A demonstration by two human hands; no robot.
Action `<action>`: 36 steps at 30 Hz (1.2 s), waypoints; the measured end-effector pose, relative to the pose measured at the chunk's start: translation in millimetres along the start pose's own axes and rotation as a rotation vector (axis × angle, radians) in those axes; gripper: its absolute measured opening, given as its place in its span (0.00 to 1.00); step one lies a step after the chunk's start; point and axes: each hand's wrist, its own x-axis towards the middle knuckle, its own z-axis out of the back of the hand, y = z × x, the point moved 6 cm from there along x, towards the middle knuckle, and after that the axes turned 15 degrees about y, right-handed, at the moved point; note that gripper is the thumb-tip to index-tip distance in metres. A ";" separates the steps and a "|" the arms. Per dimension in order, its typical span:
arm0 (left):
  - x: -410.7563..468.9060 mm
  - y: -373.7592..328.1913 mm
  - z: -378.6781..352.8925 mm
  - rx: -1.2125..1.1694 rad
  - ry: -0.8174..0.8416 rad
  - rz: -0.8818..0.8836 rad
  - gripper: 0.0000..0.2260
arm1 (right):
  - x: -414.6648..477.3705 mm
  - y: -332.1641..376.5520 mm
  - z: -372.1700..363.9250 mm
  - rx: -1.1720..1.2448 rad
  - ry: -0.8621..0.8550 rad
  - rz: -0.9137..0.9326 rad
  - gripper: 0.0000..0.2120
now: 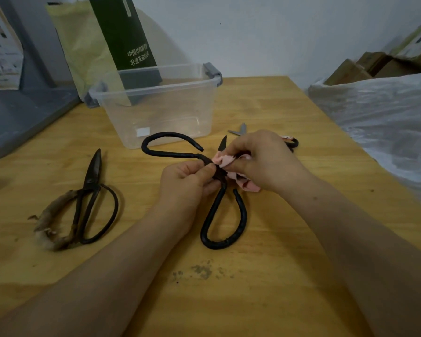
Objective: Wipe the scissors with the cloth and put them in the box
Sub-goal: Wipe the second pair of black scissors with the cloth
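Fingers [204, 170] of the left hand [182, 183] pinch the black scissors [219, 205] at the pivot, while the right hand [260, 159] clamps the pink cloth [223, 161] round 1 blade, tip toward 12 o'clock. From there the clear box [156, 90] lies at 11 o'clock on the table [289, 263], nearer the left hand; the green pack [122, 35] behind carries white Chinese print, not surely legible.

Pinches large black iron scissors [219, 210] at the pivot with left hand [187, 183]; presses crumpled pink cloth [223, 160] around the blade with right hand [260, 161]. Works over yellow wooden desk [277, 263], near clear plastic box [156, 103], with older rag-wrapped scissors [93, 190] lying left.
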 end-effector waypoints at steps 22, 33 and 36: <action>0.3 -0.2 0.3 0.021 -0.045 0.001 0.05 | -5.0 -5.6 10.5 -0.090 0.045 -0.087 0.03; -0.5 -0.2 0.7 0.049 -0.089 0.005 0.04 | -0.8 -4.3 5.4 -0.274 0.128 -0.080 0.07; 0.6 0.6 -0.4 0.054 -0.069 0.007 0.06 | -1.9 -8.7 10.7 -0.127 -0.127 -0.073 0.06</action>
